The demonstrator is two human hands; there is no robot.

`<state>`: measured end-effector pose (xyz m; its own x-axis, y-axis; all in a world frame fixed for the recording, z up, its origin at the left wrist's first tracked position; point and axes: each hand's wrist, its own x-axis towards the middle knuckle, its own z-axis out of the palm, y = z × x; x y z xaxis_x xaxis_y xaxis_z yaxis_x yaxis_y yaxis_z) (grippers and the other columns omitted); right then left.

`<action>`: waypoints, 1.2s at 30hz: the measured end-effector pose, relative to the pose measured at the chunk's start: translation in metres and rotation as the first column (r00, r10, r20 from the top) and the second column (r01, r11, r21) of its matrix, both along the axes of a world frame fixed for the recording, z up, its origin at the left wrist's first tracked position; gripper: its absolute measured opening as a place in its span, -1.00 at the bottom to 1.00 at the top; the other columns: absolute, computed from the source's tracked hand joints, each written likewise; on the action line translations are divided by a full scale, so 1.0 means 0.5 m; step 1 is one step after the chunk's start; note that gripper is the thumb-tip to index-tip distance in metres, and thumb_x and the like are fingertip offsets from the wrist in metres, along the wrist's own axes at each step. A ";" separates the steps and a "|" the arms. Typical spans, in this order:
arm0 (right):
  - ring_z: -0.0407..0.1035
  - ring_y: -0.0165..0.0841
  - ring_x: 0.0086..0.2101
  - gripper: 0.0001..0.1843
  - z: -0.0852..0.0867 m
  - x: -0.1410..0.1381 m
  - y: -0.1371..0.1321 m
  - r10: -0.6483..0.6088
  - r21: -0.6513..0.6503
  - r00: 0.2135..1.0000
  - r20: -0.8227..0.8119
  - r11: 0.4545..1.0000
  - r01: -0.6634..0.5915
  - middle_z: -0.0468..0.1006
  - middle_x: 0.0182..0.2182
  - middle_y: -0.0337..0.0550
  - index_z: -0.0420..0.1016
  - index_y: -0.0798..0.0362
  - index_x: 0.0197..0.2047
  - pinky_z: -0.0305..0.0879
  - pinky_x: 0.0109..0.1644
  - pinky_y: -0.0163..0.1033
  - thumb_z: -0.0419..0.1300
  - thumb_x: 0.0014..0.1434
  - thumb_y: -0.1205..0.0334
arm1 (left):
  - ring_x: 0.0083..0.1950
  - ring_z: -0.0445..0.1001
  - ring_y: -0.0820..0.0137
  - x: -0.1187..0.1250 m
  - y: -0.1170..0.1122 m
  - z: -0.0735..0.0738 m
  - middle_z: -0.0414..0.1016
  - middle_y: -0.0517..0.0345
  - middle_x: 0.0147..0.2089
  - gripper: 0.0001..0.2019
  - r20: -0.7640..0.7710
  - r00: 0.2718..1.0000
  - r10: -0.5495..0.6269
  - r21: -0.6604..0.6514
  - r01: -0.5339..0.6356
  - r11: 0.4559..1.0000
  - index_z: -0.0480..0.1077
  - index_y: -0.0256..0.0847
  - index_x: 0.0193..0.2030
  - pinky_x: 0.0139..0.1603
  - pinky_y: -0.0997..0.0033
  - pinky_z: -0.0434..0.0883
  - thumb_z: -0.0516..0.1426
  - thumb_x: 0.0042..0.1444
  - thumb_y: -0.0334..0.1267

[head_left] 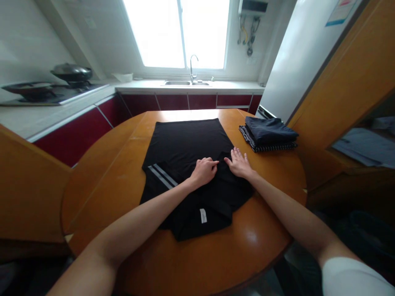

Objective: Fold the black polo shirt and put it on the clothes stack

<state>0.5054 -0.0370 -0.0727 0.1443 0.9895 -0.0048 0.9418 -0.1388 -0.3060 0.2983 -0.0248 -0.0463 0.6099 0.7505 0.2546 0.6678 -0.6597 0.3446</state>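
Note:
A black shirt (188,142) lies spread on the wooden table, its hem toward the window and its collar, with a white label (203,216), toward me. On the left side a sleeve with two pale stripes (163,176) is folded inward over the body. My left hand (204,172) is closed on the shirt's cloth near the middle, fingers curled and index finger stretched to the right. Flat on the shirt's right edge rests my right hand (240,165), open, thumb apart from the fingers. The cloth under both hands is partly hidden.
A stack of folded dark clothes (270,133) sits at the table's right. The round wooden table (101,176) has a rounded edge near me. Beyond it are a counter with a sink (177,83), a stove with a lidded pan (71,73), and a fridge (294,61).

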 end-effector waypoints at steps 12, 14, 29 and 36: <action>-0.03 -0.12 0.40 -0.37 -0.002 0.085 0.025 -0.039 0.318 0.984 -0.171 0.944 0.093 0.16 0.40 0.18 0.21 0.30 0.40 -0.08 0.45 0.07 -0.20 0.39 0.17 | 0.20 0.43 0.27 -0.004 0.005 -0.017 0.46 0.04 0.21 -0.60 0.131 0.987 -0.096 0.071 0.087 0.994 0.50 -0.14 0.16 0.23 0.24 0.36 -0.01 0.28 -0.41; -0.04 -0.12 0.41 -0.38 -0.007 0.059 0.020 0.080 0.345 0.986 -0.147 0.938 -0.025 0.15 0.41 0.12 0.21 0.22 0.41 -0.10 0.46 0.12 -0.18 0.40 0.13 | 0.32 0.35 0.30 -0.003 0.004 -0.020 0.39 0.05 0.32 -0.54 0.076 0.984 -0.162 0.076 0.156 0.985 0.42 -0.18 0.25 0.35 0.28 0.28 -0.05 0.28 -0.44; -0.29 -0.16 0.45 -0.22 -0.010 0.018 -0.084 0.286 0.100 0.952 0.111 0.950 -0.297 -0.17 0.49 0.03 -0.08 0.10 0.52 -0.28 0.48 0.17 -0.17 0.41 -0.17 | 0.52 0.03 0.19 -0.009 0.002 -0.011 0.09 0.04 0.50 -0.48 -0.215 0.963 -0.163 0.012 0.170 0.985 0.15 -0.20 0.44 0.47 0.00 0.07 -0.12 0.36 -0.28; -0.28 -0.28 0.45 -0.36 0.032 0.070 -0.238 0.596 0.038 0.803 -0.013 0.803 -0.595 -0.18 0.49 -0.17 -0.18 -0.12 0.53 -0.34 0.50 0.08 -0.18 0.48 -0.02 | 0.52 0.05 0.19 -0.008 0.007 -0.017 0.12 0.01 0.49 -0.48 -0.193 0.967 -0.165 0.051 0.178 0.983 0.16 -0.23 0.44 0.47 0.01 0.05 -0.15 0.38 -0.26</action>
